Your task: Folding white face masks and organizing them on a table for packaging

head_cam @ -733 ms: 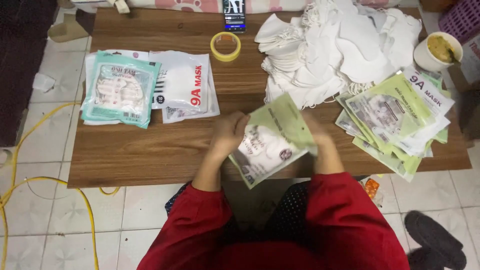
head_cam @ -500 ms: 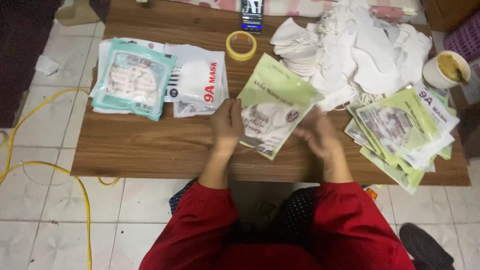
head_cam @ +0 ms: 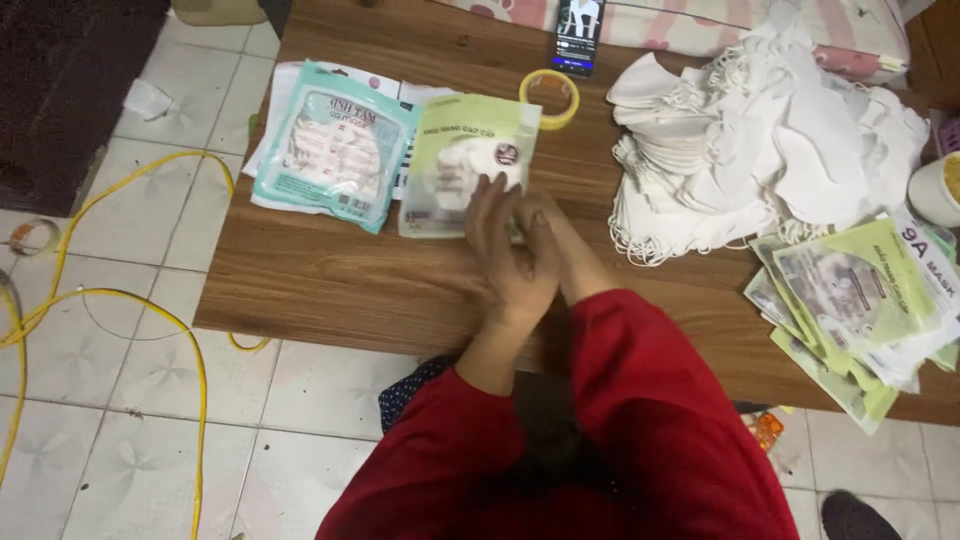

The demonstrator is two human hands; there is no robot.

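Two hands (head_cam: 520, 245) press a green packet (head_cam: 462, 160) flat on the table (head_cam: 330, 280), fingers spread on its near edge; squaring it beside the teal packet (head_cam: 335, 150) looks wise.

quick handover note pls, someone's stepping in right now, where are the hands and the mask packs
Left hand: flat on the green mask pack, pressing it onto the wooden table.
Right hand: close against the left one, at the same pack's lower right edge; whether it grips is unclear.
Done: that pack lies beside the teal mask pack on the table's left.
Left: a heap of loose white masks at the upper right and a stack of green pouches at the right edge. A tape roll lies behind the pack.
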